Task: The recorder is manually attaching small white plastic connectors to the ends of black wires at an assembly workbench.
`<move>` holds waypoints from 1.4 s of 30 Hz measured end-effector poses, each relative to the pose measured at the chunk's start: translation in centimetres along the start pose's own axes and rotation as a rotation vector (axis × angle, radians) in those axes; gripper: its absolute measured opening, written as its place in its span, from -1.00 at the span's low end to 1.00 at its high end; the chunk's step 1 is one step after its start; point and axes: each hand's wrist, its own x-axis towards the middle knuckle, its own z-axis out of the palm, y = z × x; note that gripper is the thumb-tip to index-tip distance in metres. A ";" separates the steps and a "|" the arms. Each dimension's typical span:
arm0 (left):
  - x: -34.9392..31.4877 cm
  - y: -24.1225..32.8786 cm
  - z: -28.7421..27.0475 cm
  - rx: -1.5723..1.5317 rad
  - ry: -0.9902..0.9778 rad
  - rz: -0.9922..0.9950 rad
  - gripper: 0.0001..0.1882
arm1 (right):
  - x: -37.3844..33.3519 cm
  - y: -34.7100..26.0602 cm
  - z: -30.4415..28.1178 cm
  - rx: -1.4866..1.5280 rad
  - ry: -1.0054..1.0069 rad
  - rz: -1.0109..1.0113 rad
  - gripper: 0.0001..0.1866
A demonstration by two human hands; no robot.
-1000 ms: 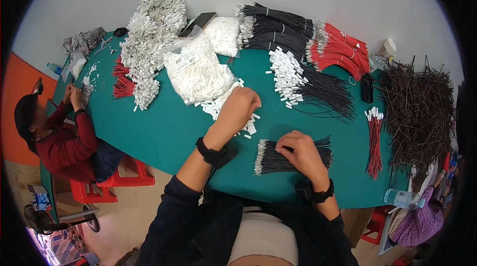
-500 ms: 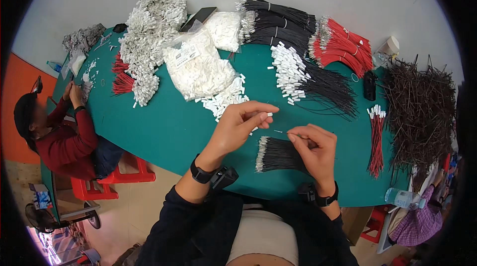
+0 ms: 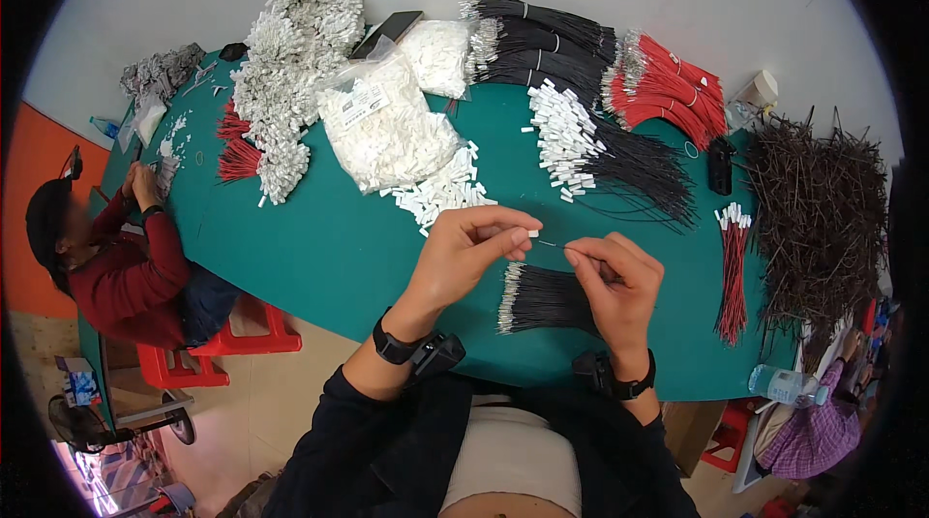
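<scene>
My left hand (image 3: pixel 469 252) pinches a small white plastic connector housing (image 3: pixel 532 233) between thumb and fingertips. Close to its right, my right hand (image 3: pixel 619 284) is closed on a thin black wire (image 3: pixel 566 246), whose metal-tipped end points left at the housing. Whether the tip touches the housing is too small to tell. Below the hands lies a bundle of black wires (image 3: pixel 552 300) with metal terminals at its left end, partly covered by my right hand. Loose white housings (image 3: pixel 440 197) are scattered on the green table beyond my left hand.
A clear bag of white housings (image 3: pixel 387 140) stands behind the loose ones. Black wires with white housings (image 3: pixel 619 155) lie beyond my hands, red bundles (image 3: pixel 668 92) farther back. A dark wire heap (image 3: pixel 818 218) and water bottle (image 3: pixel 784 385) are right. A co-worker (image 3: pixel 126 247) sits left.
The wire tip and the white housing have come closer together. My left hand has shifted slightly down and my right hand slightly up, still gripping the same things.
</scene>
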 end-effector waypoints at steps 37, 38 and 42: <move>-0.5 -0.4 0.1 0.019 0.084 0.032 -0.80 | 0.4 -0.2 0.4 -0.141 0.010 -0.157 -0.88; -0.5 -0.4 0.1 0.007 0.084 0.022 -0.80 | 0.4 -0.2 0.5 -0.140 0.010 -0.157 -0.88; -0.6 -0.4 0.3 0.017 0.082 -0.020 -0.80 | 0.3 -0.2 0.7 -0.049 -0.006 -0.098 -0.87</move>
